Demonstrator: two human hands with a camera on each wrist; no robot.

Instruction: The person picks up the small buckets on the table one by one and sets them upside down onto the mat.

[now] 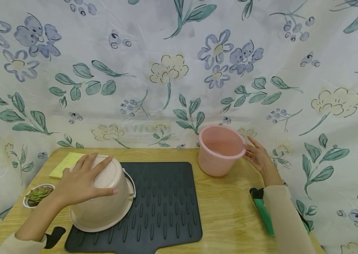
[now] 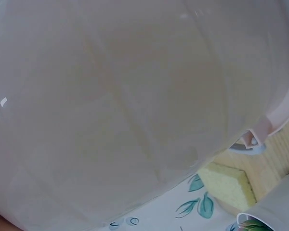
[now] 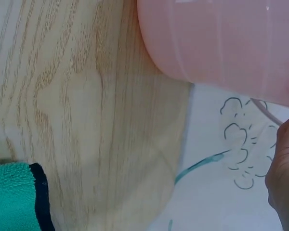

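Observation:
A beige bucket stands upside down on the left part of a dark ridged mat, its white handle lying along the right side. My left hand rests on its upturned base, fingers spread and thumb stretched toward the near side. Its wall fills most of the left wrist view. Upright on the wooden table, right of the mat, is a pink bucket. My right hand touches the right side of its rim with loosely spread fingers. In the right wrist view the fingertips are out of frame.
A yellow sponge lies behind the beige bucket, and a small potted succulent stands at the left. A green cloth with black edging lies under my right forearm. Behind the table hangs a floral sheet.

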